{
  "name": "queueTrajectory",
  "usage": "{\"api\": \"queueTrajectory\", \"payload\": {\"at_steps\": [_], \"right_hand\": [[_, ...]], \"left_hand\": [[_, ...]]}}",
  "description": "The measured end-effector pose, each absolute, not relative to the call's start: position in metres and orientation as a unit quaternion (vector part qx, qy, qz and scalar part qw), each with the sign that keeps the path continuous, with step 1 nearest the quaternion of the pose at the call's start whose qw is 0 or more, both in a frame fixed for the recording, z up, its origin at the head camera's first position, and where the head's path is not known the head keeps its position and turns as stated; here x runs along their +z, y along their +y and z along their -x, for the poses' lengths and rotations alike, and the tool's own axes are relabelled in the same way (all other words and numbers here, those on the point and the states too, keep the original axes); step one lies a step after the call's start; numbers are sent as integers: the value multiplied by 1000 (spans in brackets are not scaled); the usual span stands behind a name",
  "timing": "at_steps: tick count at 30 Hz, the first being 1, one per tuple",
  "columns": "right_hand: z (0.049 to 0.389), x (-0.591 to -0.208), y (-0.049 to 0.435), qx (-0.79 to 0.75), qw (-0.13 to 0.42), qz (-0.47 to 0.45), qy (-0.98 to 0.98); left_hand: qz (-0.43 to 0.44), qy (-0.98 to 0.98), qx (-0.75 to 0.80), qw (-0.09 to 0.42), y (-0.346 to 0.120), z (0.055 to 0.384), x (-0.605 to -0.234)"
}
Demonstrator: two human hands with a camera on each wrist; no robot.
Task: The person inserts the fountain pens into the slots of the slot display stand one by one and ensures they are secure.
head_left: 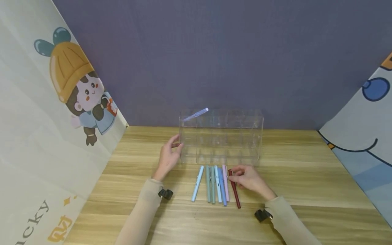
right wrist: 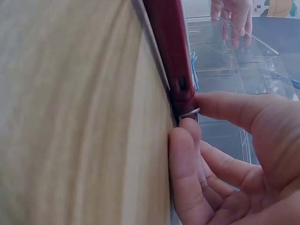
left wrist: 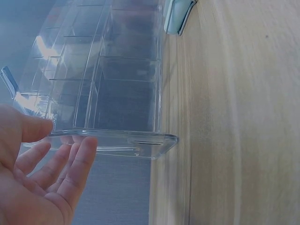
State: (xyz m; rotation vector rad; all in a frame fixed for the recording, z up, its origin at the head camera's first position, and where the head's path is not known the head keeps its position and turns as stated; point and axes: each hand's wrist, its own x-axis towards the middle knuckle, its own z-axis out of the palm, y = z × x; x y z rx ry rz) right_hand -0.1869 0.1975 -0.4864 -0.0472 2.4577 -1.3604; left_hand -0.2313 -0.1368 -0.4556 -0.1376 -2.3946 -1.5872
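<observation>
The dark red pen [head_left: 235, 190] lay on the wooden table [head_left: 288, 163], at the right end of a loose row of pens, its far end tilted toward the left. The right hand [head_left: 249, 178] pinched it near that far end, the thumb on one side and bent fingers on the other, by the metal clip.

Just left of it lay a lilac pen [head_left: 225, 183], a blue pen [head_left: 223, 189], a light blue pen [head_left: 218, 185] and two green pens [head_left: 208, 185], close together. A second light blue pen [head_left: 197, 183] lay slightly apart at the left end of the row, slanting the other way.

Beyond the pens stood a clear box [head_left: 242, 128] divided into compartments. A pale violet pen [head_left: 196, 114] leaned in its upper left part, one end sticking up above the top. The left hand [head_left: 169, 157] was at the box's left side, its fingers loose and parted against the side wall, the thumb near the edge.

Both arms wore beige sleeves [head_left: 139, 211], with a small black camera [head_left: 165, 194] at each wrist. A purple-grey wall [head_left: 220, 58] rose behind the table, and a cartoon figure [head_left: 92, 95] in an orange hat showed on the left panel [head_left: 27, 136].
</observation>
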Motion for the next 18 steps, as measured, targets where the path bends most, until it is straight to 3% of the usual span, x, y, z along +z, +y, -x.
{"api": "queueTrajectory", "payload": {"at_steps": [18], "right_hand": [[180,-482,189,-374,108,47,920]], "left_hand": [[49,-819,-558,123,-136,231,-457]]}}
